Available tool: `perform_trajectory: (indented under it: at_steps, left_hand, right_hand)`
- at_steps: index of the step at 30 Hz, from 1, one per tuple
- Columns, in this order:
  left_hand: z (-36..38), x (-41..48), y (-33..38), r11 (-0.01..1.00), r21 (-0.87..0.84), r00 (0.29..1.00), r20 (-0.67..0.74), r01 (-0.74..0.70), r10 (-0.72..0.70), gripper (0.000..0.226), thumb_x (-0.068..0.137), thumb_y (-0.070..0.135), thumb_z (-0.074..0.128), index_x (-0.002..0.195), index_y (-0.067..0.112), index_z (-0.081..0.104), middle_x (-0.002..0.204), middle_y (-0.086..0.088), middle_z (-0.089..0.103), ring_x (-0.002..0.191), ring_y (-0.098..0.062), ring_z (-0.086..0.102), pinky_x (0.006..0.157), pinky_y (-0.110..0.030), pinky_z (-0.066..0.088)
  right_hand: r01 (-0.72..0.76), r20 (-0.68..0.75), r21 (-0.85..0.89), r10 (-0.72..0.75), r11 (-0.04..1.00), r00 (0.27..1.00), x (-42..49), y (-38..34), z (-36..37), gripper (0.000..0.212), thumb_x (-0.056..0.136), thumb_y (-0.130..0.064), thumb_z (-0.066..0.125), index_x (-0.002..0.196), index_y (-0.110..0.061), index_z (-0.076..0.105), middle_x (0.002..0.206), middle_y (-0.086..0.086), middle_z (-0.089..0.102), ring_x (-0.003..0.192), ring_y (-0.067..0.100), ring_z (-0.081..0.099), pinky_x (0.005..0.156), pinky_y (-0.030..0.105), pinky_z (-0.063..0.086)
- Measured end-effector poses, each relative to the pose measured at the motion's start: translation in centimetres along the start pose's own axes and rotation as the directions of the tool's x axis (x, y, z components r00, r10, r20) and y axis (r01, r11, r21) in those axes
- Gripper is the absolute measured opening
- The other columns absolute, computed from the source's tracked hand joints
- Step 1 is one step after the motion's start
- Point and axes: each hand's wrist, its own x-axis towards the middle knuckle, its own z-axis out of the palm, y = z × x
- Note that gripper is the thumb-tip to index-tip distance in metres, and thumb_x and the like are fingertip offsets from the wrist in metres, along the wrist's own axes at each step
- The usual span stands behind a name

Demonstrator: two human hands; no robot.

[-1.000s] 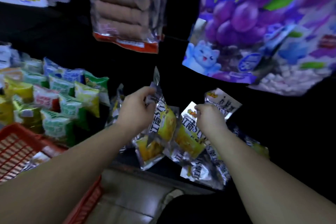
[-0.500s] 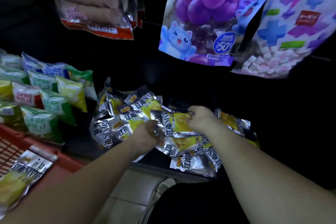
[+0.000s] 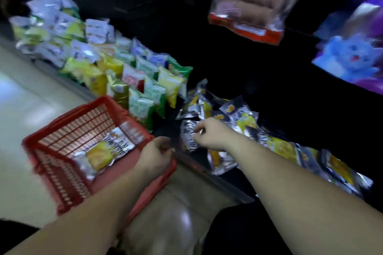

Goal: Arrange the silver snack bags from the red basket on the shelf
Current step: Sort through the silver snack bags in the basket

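The red basket (image 3: 62,163) sits on the floor at lower left with one silver snack bag (image 3: 103,151) lying flat in it. On the dark shelf (image 3: 207,163) to its right lies a loose pile of silver snack bags (image 3: 238,114), trailing off to the right. My left hand (image 3: 155,157) hovers over the basket's near right corner, its fingers loosely curled and holding nothing. Over the left end of the pile is my right hand (image 3: 211,134), its curled fingertips against one bag. Motion blurs the view.
Green, yellow and white snack packets (image 3: 141,80) stand in rows on the shelf left of the pile, right behind the basket. A hanging pack of brown rolls (image 3: 248,0) and a purple candy bag (image 3: 352,58) dangle above. Pale tiled floor (image 3: 24,109) lies to the left.
My left hand has let go of the pile and drawn back left to the basket. My right hand stayed on the bags. The view swung left and down, bringing the basket into sight.
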Motion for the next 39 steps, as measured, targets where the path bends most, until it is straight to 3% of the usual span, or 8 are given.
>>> perform_trajectory:
  at_steps: [4, 7, 12, 21, 27, 32, 36, 39]
  left_hand:
    - [-5.5, -0.5, -3.9, 0.992, 0.027, 0.991, -0.064, 0.123, -0.121, 0.046, 0.092, 0.017, 0.069, 0.137, 0.013, 0.059, 0.120, -0.007, 0.070, 0.107, -0.026, 0.066, 0.086, -0.029, 0.051]
    - [-8.5, 0.2, -6.3, 0.973, 0.037, 0.972, -0.078, 0.226, -0.223, 0.046, 0.094, 0.021, 0.066, 0.137, 0.012, 0.056, 0.122, -0.010, 0.067, 0.108, -0.029, 0.065, 0.081, -0.028, 0.049]
    - [-12.0, 3.4, -9.8, 0.948, 0.084, 0.951, -0.065, 0.307, -0.302, 0.055, 0.092, 0.022, 0.066, 0.144, 0.014, 0.051, 0.139, -0.011, 0.062, 0.127, -0.028, 0.058, 0.102, -0.029, 0.045]
    - [-12.8, 13.8, -21.8, 0.767, 0.339, 0.834, -0.130, 0.545, -0.536, 0.054, 0.095, 0.038, 0.060, 0.141, 0.014, 0.048, 0.151, -0.016, 0.039, 0.130, -0.034, 0.051, 0.110, -0.042, 0.044]
    - [-11.7, 19.3, -26.9, 0.680, 0.541, 0.846, -0.122, 0.495, -0.519, 0.095, 0.088, 0.065, 0.059, 0.160, 0.030, 0.009, 0.170, -0.011, 0.002, 0.156, -0.037, 0.002, 0.124, -0.058, 0.012]
    - [-11.0, 17.6, -28.5, 0.647, 0.595, 0.862, -0.174, 0.477, -0.476, 0.106, 0.073, 0.080, 0.059, 0.158, 0.033, 0.015, 0.156, -0.009, 0.038, 0.138, -0.034, 0.045, 0.108, -0.047, 0.040]
    - [-9.8, 16.9, -28.1, 0.622, 0.588, 0.832, -0.175, 0.517, -0.526, 0.109, 0.061, 0.081, 0.069, 0.152, 0.035, 0.030, 0.153, -0.008, 0.039, 0.138, -0.035, 0.037, 0.109, -0.050, 0.037]
    - [-9.4, 16.5, -27.3, 0.653, 0.532, 0.824, -0.175, 0.540, -0.538, 0.095, 0.061, 0.071, 0.078, 0.141, 0.033, 0.046, 0.135, -0.002, 0.059, 0.127, -0.029, 0.051, 0.103, -0.042, 0.042]
  right_hand:
    - [0.115, 0.128, 0.017, -0.117, 0.993, 0.985, 4.8, -8.2, 4.3, 0.033, 0.096, -0.035, 0.066, 0.121, -0.014, 0.069, 0.115, 0.003, 0.069, 0.106, 0.020, 0.065, 0.094, 0.035, 0.053]
    - [0.192, 0.225, -0.052, -0.176, 0.980, 0.958, 7.3, -11.8, 7.7, 0.037, 0.096, -0.034, 0.065, 0.127, -0.015, 0.067, 0.125, 0.004, 0.068, 0.115, 0.022, 0.063, 0.091, 0.027, 0.047]
    - [0.244, 0.374, -0.185, -0.161, 0.952, 0.913, 12.3, -15.0, 13.6, 0.044, 0.093, -0.036, 0.063, 0.135, -0.023, 0.061, 0.138, 0.004, 0.063, 0.124, 0.024, 0.059, 0.101, 0.032, 0.048]
    - [0.116, 0.295, 0.022, -0.118, 0.993, 0.948, 21.0, -11.9, 25.5, 0.045, 0.091, -0.023, 0.063, 0.135, -0.018, 0.062, 0.132, 0.009, 0.066, 0.121, 0.026, 0.061, 0.102, 0.036, 0.049]
    - [0.044, 0.281, 0.086, -0.067, 0.995, 0.957, 24.6, -9.7, 27.1, 0.049, 0.092, -0.023, 0.063, 0.141, -0.024, 0.057, 0.135, 0.005, 0.065, 0.123, 0.022, 0.061, 0.101, 0.026, 0.046]
    - [-0.031, 0.342, 0.133, -0.016, 0.991, 0.939, 25.3, -8.8, 27.9, 0.051, 0.095, -0.022, 0.064, 0.145, -0.021, 0.053, 0.141, 0.005, 0.061, 0.129, 0.022, 0.056, 0.096, 0.020, 0.039]
    - [-0.120, 0.377, 0.165, 0.050, 0.979, 0.925, 24.5, -8.1, 28.7, 0.052, 0.096, -0.021, 0.061, 0.147, -0.022, 0.051, 0.132, 0.002, 0.063, 0.119, 0.019, 0.059, 0.090, 0.018, 0.039]
    - [-0.125, 0.391, 0.197, 0.039, 0.972, 0.920, 23.3, -7.8, 28.9, 0.047, 0.096, -0.018, 0.061, 0.142, -0.022, 0.056, 0.114, -0.007, 0.063, 0.102, 0.011, 0.056, 0.078, 0.013, 0.036]
